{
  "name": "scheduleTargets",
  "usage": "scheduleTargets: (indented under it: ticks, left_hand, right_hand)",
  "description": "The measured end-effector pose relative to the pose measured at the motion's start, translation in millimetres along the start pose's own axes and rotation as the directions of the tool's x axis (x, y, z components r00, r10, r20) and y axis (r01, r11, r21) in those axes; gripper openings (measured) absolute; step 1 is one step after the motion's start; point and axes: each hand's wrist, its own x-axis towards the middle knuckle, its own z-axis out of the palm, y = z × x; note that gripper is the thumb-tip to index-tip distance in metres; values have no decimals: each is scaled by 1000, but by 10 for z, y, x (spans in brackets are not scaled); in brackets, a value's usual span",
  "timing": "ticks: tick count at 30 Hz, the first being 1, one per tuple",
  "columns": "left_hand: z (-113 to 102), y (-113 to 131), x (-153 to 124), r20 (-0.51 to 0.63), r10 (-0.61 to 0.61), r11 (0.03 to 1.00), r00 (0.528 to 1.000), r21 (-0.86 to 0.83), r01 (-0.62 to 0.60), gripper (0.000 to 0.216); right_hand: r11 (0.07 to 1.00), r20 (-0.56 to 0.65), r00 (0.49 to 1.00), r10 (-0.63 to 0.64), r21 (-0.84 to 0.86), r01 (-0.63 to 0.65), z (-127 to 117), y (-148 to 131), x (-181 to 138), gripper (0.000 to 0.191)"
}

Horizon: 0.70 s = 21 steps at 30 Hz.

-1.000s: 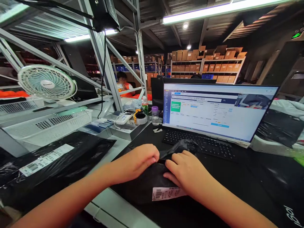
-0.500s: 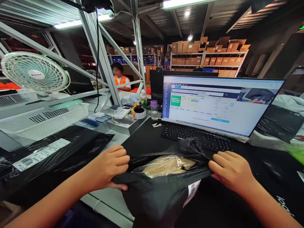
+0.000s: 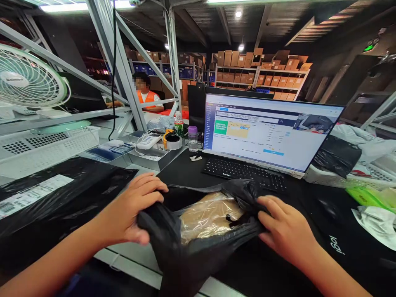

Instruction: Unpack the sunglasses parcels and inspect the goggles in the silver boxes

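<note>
A black plastic mailer bag (image 3: 188,251) lies open on the black desk mat (image 3: 309,255) in front of me. Inside it shows a tan item in clear plastic wrap (image 3: 207,214). My left hand (image 3: 130,212) grips the bag's left rim, fingers curled round the plastic. My right hand (image 3: 284,229) pinches the right rim of the opening. Both hands hold the mouth of the bag apart.
A keyboard (image 3: 244,171) and lit monitor (image 3: 269,130) stand behind the bag. Another black labelled parcel (image 3: 55,198) lies at the left. A tray (image 3: 154,159) with a tape roll (image 3: 172,141) and a bottle (image 3: 192,138) sits behind. A white fan (image 3: 27,82) is far left. A person in an orange vest (image 3: 147,97) sits beyond.
The bag went from closed under both hands to pulled wide open, showing the wrapped tan item. My view shifted slightly right, and the hands moved apart, then closer on the rims.
</note>
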Motion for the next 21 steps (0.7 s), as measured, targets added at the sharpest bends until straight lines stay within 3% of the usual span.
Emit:
scheduleTargets:
  ticks: [3,6,8,10,12,14,16,21]
  left_hand:
    - [-93,487,39,-112,104,992,988,78,-95,85]
    - [-120,946,115,29,218,969,976,116,-220,61]
    - [-73,1132,137,105,189,973,976,113,-201,42]
    - [12,1201,111,131,151,978,980,123,-168,31]
    - [105,1186,48,100,151,974,984,155,-165,31]
    - [180,1138,-23,30,170,965,985,195,-173,38]
    - [215,1099,-75,-32,171,959,985,235,-158,41]
    - [155,1071,-159,-25,168,962,985,222,-158,42]
  right_hand:
    - [989,29,999,-14,149,9,-264,-132,143,17]
    - [939,58,976,-208,293,182,-480,-247,292,15]
    - [888,148,931,-334,381,258,-504,-305,356,13]
    - [897,238,912,-335,377,231,-438,-311,376,18]
    - [949,259,937,-234,269,163,-332,-248,358,23]
    - [977,206,964,-165,171,131,-231,-126,314,27]
    - [975,137,975,-176,157,154,-143,27,254,30]
    - [948,-69,967,-247,191,256,147,392,16,30]
